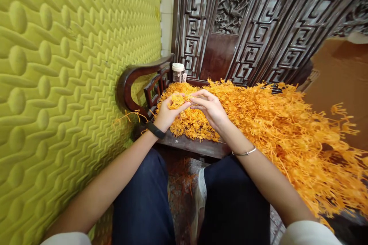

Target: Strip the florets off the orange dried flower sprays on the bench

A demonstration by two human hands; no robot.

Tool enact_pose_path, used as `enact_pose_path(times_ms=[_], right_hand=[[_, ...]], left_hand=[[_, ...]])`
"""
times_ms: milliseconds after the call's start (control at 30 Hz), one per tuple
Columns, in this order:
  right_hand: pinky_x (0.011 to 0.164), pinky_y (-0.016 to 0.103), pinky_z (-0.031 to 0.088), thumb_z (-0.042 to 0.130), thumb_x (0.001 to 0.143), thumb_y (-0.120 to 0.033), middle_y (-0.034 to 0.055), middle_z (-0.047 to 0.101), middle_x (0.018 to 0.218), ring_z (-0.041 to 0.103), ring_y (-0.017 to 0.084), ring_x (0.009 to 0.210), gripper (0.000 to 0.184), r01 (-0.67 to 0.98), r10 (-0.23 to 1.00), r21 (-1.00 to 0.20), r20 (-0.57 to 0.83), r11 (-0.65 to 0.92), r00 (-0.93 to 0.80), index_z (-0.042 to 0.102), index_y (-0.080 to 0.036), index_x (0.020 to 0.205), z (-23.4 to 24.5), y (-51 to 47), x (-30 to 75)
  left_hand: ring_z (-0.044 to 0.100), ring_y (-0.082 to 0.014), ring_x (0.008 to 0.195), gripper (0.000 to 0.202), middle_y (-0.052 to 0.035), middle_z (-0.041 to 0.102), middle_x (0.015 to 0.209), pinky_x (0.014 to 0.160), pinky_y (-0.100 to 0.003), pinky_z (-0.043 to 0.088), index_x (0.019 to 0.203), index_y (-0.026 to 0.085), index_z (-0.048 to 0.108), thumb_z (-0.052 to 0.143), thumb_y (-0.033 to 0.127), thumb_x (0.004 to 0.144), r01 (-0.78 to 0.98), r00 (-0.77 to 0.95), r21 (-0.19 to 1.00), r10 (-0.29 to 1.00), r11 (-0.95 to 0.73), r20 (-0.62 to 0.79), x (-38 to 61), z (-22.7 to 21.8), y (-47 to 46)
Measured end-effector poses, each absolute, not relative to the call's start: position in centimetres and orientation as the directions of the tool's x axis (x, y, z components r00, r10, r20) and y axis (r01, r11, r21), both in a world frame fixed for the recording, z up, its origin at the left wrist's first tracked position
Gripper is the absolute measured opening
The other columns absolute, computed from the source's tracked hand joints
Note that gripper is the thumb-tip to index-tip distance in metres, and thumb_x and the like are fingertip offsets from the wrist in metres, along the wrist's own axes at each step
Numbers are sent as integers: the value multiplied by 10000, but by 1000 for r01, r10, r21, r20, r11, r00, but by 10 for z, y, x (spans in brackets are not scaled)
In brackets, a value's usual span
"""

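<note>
My left hand [168, 113] is closed round a small bunch of orange plastic sprigs [176, 101], which shows between thumb and fingers. A thin orange stem [129, 115] sticks out on the left, behind the wrist with the dark band. With thumb and fingertips my right hand [208, 107] pinches the right end of the same bunch; the exact piece between the fingertips is too small to make out. Below and behind both hands spreads a large heap of orange plastic sprigs [258, 122] on the dark wooden bench [195, 145].
A clear jar with a white lid [178, 69] stands at the bench's back left corner. The curved wooden armrest [123, 84] is left of my hands, beside a yellow-green padded wall [71, 65]. A carved backrest [230, 19] rises behind. Brown cardboard [339, 80] stands at right.
</note>
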State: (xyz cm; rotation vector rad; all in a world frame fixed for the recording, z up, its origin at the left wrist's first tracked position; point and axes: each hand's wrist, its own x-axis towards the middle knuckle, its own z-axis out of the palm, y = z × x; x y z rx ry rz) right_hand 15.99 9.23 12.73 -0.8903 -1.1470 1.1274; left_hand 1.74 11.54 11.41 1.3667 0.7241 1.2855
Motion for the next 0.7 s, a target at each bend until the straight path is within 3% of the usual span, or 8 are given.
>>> enact_pose_path(times_ms=[200, 400, 567, 700], right_hand=[[635, 239, 478, 730, 621, -252, 2, 640, 762, 580, 96, 703, 160, -61, 970, -969, 241, 239, -26, 625, -176, 715, 125, 88, 165], [724, 264, 483, 730, 658, -274, 2, 627, 788, 579, 102, 733, 186, 99, 920, -927, 338, 362, -199, 620, -176, 771, 133, 72, 176], [696, 253, 494, 662, 743, -318, 9, 629, 821, 591, 103, 729, 163, 104, 895, -898, 404, 427, -188, 627, -197, 847, 140, 57, 172], [638, 253, 497, 673, 735, -323, 0, 626, 774, 589, 105, 689, 161, 78, 903, -908, 393, 411, -173, 639, -210, 844, 140, 55, 168]], left_hand=[[539, -83, 548, 214, 1, 643, 792, 569, -218, 451, 792, 166, 650, 739, 200, 600, -232, 186, 936, 932, -266, 311, 13, 115, 114], [583, -144, 742, 192, -17, 629, 789, 658, -224, 458, 755, 161, 629, 725, 111, 597, -180, 216, 929, 908, -323, 358, 11, 127, 98], [574, -148, 782, 304, -16, 623, 843, 678, -225, 450, 848, 176, 634, 738, 84, 577, -147, 220, 903, 877, -403, 427, 8, 136, 84], [584, -165, 768, 326, -31, 620, 838, 624, -234, 455, 863, 175, 632, 751, 110, 566, -190, 249, 935, 907, -299, 341, 9, 138, 82]])
